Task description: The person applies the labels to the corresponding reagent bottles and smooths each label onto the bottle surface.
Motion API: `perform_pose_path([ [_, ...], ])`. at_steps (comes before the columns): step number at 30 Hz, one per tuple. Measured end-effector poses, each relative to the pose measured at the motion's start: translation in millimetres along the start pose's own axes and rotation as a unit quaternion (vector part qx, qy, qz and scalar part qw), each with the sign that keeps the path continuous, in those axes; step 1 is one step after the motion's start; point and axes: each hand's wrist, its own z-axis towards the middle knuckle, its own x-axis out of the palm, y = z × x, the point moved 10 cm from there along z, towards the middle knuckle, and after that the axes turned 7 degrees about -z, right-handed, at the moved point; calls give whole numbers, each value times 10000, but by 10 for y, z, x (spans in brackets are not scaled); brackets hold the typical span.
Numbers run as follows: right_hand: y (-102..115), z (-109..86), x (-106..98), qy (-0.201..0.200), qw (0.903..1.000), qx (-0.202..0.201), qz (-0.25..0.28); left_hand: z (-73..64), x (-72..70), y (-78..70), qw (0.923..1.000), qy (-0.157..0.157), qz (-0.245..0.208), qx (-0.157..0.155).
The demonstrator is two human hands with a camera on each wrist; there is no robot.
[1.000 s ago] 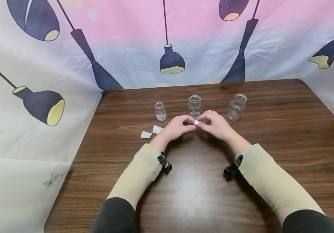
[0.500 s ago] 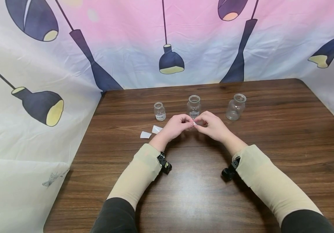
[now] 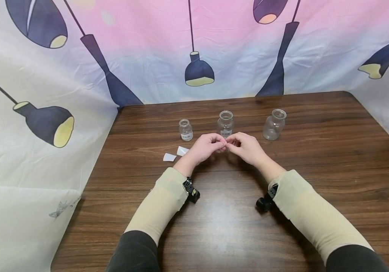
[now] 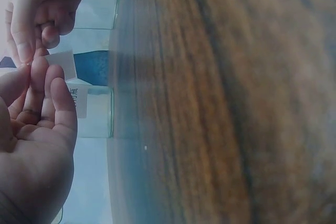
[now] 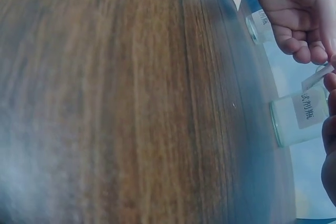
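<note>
Both hands (image 3: pixel 205 148) (image 3: pixel 246 149) pinch in their fingers (image 4: pixel 39 80) a label (image 4: pixel 63 64) only wrist views show clearly.

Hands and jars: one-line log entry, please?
left hand, right hand: pinching white slip; left jar, middle jar: labelled; right jar: no label visible

white label (image 4: pixel 64 65) partly hidden by fingers (image 4: pixel 37 82), right hand (image 5: pixel 330 135) cut off in right wrist view

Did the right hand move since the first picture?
Yes, a little: in the head view, the right hand has shifted left, so its gap to the far-right jar is wider.
</note>
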Motion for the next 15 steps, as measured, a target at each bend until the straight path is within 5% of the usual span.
perform_pose_path([
  [15,-32,-3,-2,-23,9993,340,181,0,1,-16,10000,-47,-37,80],
])
